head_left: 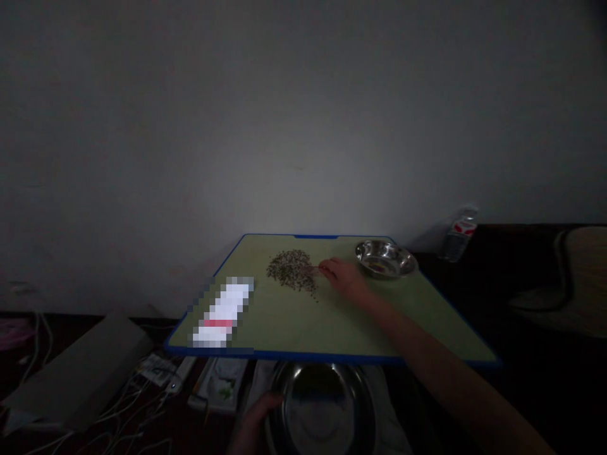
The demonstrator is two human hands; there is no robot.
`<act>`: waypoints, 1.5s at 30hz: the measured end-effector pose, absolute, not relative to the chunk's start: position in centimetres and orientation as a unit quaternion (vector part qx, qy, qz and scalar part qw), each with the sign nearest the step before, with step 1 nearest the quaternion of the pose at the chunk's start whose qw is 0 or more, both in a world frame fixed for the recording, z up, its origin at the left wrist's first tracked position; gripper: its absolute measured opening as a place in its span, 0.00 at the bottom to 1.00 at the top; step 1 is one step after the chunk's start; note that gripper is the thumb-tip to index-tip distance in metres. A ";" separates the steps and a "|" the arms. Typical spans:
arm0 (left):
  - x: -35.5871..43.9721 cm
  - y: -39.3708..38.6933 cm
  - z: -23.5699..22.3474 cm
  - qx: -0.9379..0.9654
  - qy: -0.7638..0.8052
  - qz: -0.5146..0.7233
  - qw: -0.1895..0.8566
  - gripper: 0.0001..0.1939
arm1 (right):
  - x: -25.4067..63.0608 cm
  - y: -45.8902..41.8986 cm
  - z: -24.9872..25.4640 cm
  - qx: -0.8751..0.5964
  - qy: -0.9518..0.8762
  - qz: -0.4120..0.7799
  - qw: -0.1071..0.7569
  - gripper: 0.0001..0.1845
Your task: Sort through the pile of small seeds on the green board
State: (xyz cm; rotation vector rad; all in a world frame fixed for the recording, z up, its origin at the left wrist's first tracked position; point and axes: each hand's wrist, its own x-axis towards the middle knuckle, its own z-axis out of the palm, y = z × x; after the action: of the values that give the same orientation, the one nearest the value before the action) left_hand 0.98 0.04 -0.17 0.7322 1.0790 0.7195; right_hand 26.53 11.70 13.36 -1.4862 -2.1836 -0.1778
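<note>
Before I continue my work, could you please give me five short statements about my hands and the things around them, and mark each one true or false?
1. The left hand is at the rim of the round metal basin. True.
2. The right hand is inside the steel bowl. False: it is beside the seed-like grains, left of the bowl.
3. The grains lie loose on the green tabletop. True.
4. The plastic bottle stands on the tabletop. False: it is off the tabletop, to its right.
5. The tabletop has a red border. False: the border is blue.
</note>
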 end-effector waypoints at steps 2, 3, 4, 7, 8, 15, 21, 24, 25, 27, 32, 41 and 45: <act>1.2 0.1 -0.1 0.327 0.502 0.306 0.740 0.14 | 26.4 11.5 13.5 -0.539 -0.804 -0.060 0.242 0.15; 1.3 0.1 0.1 0.325 0.506 0.297 0.742 0.14 | 26.4 11.4 13.5 -0.538 -0.806 -0.057 0.243 0.15; 1.3 0.0 0.2 0.323 0.508 0.290 0.744 0.15 | 26.4 11.3 13.6 -0.535 -0.807 -0.054 0.245 0.15; 1.6 -0.4 0.9 0.317 0.506 0.281 0.751 0.15 | 26.6 11.2 13.7 -0.524 -0.814 -0.041 0.248 0.15; 1.6 -0.6 1.2 0.315 0.502 0.281 0.755 0.15 | 26.7 11.3 13.7 -0.521 -0.816 -0.037 0.248 0.15; 1.9 -3.0 2.4 0.306 0.472 0.297 0.772 0.14 | 26.7 11.3 13.5 -0.513 -0.816 -0.032 0.264 0.15; 1.6 -2.6 2.2 0.313 0.479 0.302 0.763 0.10 | 26.5 11.2 13.6 -0.496 -0.829 -0.015 0.259 0.13; 1.6 -1.2 1.8 0.324 0.496 0.290 0.752 0.09 | 26.6 11.1 13.8 -0.491 -0.832 -0.006 0.259 0.13; 1.5 -0.8 1.7 0.325 0.501 0.283 0.750 0.11 | 26.6 11.1 13.8 -0.487 -0.834 -0.006 0.258 0.13; 1.5 -0.3 1.6 0.326 0.509 0.274 0.748 0.14 | 26.6 11.1 13.8 -0.478 -0.838 -0.006 0.265 0.13; 1.8 0.0 1.5 0.330 0.521 0.265 0.741 0.14 | 26.6 11.1 13.8 -0.458 -0.841 0.000 0.287 0.14; 1.8 -1.7 1.0 0.339 0.509 0.275 0.742 0.15 | 26.9 11.5 13.6 -0.475 -0.831 0.009 0.291 0.13; 1.2 -1.9 0.7 0.350 0.508 0.272 0.738 0.14 | 26.9 11.6 13.5 -0.472 -0.833 0.028 0.289 0.13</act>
State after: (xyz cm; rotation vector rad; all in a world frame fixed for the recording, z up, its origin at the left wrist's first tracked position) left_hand 1.19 -1.94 0.68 0.7686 1.1153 0.5964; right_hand 26.90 11.56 13.52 -1.2589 -2.2225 0.0751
